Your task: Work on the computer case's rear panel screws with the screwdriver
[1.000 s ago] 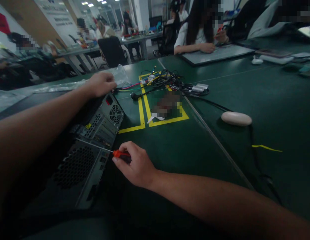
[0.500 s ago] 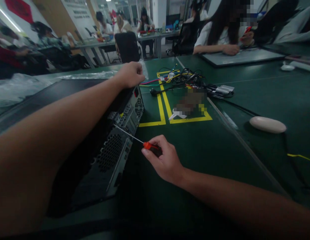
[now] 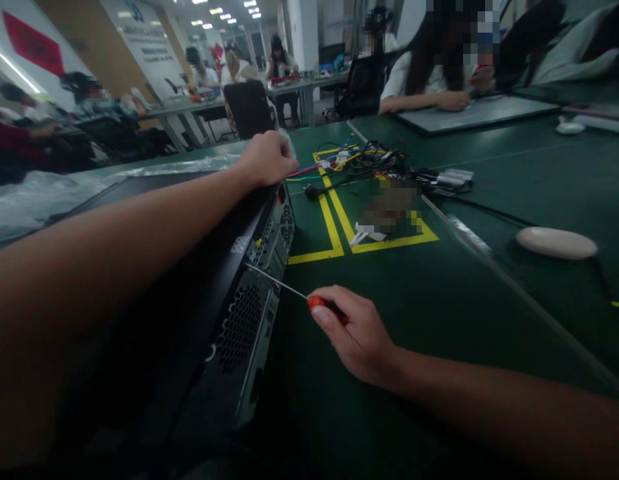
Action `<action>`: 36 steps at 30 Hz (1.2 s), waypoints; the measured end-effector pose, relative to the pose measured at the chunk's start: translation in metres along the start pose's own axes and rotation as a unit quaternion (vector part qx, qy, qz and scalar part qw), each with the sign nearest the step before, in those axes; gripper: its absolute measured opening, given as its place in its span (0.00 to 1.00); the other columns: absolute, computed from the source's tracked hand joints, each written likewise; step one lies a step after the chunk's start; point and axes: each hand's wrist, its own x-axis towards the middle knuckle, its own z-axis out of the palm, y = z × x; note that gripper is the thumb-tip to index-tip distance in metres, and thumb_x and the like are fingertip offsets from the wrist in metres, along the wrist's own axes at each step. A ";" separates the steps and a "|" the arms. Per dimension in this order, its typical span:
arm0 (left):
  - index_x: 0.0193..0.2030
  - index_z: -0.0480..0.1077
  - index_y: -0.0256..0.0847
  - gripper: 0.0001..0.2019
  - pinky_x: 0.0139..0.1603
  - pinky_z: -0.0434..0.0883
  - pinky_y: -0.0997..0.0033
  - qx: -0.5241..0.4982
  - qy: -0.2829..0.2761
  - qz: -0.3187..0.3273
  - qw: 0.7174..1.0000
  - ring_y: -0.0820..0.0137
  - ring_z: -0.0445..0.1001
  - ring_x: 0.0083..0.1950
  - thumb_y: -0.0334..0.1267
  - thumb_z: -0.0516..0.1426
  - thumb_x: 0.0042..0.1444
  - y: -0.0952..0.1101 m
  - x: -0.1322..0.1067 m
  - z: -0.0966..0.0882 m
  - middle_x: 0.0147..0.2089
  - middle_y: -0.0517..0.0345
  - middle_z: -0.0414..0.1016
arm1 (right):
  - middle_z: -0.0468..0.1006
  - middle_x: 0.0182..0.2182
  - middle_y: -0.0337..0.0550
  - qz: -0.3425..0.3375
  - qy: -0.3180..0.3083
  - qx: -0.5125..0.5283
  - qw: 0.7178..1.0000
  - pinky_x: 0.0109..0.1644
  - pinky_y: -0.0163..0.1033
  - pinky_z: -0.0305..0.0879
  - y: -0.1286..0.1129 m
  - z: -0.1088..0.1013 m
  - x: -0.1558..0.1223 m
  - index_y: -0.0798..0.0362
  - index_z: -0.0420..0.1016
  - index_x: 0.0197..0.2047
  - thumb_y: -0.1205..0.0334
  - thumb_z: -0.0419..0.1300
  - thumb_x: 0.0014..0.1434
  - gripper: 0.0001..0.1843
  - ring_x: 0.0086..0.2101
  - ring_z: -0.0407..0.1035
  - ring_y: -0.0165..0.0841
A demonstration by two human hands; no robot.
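A black computer case lies on its side on the left, its rear panel with vents and a fan grille turned to the right. Across it reaches my left arm, and my left hand is closed over the far rear corner of the case. A screwdriver with a red and black handle is gripped in my right hand. Its thin shaft slants up left, and the tip meets the upper edge of the rear panel, near a small white label. Whatever the tip touches is too small to make out.
Tangled cables lie beyond the case, by yellow tape on the green table. A pale oval object rests at right. Clear plastic wrap is behind the case. A person sits across the table at a flat panel.
My view has shifted slightly, so the case and both hands appear further right and lower. The screwdriver tip stays at the rear panel's edge, and my right hand's fingers have turned a little round the handle.
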 end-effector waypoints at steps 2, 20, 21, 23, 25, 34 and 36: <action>0.40 0.79 0.37 0.15 0.52 0.70 0.59 0.011 -0.002 0.009 1.000 0.59 0.73 0.45 0.45 0.59 0.52 0.001 -0.002 -0.002 0.41 0.47 0.79 | 0.77 0.33 0.38 0.003 -0.001 0.012 1.000 0.36 0.37 0.67 -0.001 0.000 -0.002 0.50 0.74 0.46 0.62 0.58 0.71 0.05 0.31 0.71 0.31; 0.42 0.75 0.47 0.16 0.52 0.69 0.53 0.025 0.012 -0.003 1.000 0.49 0.73 0.52 0.49 0.59 0.46 -0.004 -0.006 -0.003 0.42 0.49 0.78 | 0.77 0.36 0.38 0.004 0.036 0.034 0.999 0.41 0.39 0.70 0.002 0.001 -0.003 0.49 0.73 0.44 0.60 0.67 0.67 0.07 0.33 0.71 0.33; 0.42 0.75 0.47 0.17 0.52 0.69 0.53 0.029 0.014 0.002 0.999 0.49 0.73 0.52 0.48 0.58 0.46 -0.005 -0.005 -0.003 0.43 0.48 0.78 | 0.77 0.36 0.38 0.005 0.039 0.034 0.999 0.41 0.39 0.70 0.003 0.001 -0.002 0.50 0.74 0.44 0.60 0.67 0.67 0.06 0.34 0.71 0.33; 0.43 0.74 0.47 0.17 0.51 0.68 0.52 0.031 0.013 0.006 0.999 0.49 0.73 0.52 0.47 0.58 0.46 -0.004 -0.005 -0.003 0.43 0.47 0.78 | 0.77 0.36 0.39 0.009 0.044 0.030 0.999 0.41 0.39 0.69 0.003 0.000 -0.002 0.50 0.76 0.44 0.60 0.67 0.67 0.06 0.35 0.72 0.33; 0.43 0.73 0.47 0.17 0.51 0.68 0.53 0.029 0.009 0.005 1.000 0.49 0.72 0.51 0.47 0.58 0.46 -0.004 -0.006 -0.003 0.43 0.47 0.78 | 0.78 0.36 0.40 0.011 0.041 0.024 0.999 0.41 0.39 0.69 0.002 0.000 -0.002 0.51 0.78 0.45 0.60 0.66 0.69 0.05 0.35 0.72 0.34; 0.46 0.74 0.39 0.17 0.49 0.65 0.61 0.046 -0.001 0.021 0.999 0.60 0.69 0.46 0.46 0.57 0.53 0.000 -0.009 -0.003 0.48 0.46 0.78 | 0.78 0.36 0.37 0.033 0.039 0.055 0.997 0.37 0.37 0.70 0.002 0.002 -0.004 0.49 0.72 0.48 0.59 0.68 0.64 0.12 0.33 0.73 0.32; 0.46 0.74 0.38 0.17 0.49 0.65 0.62 0.046 -0.005 0.019 0.999 0.61 0.68 0.45 0.46 0.56 0.54 0.000 -0.009 -0.003 0.48 0.46 0.77 | 0.76 0.35 0.36 0.036 0.037 0.053 0.997 0.36 0.37 0.69 0.003 0.003 -0.004 0.49 0.71 0.45 0.61 0.69 0.63 0.12 0.32 0.72 0.32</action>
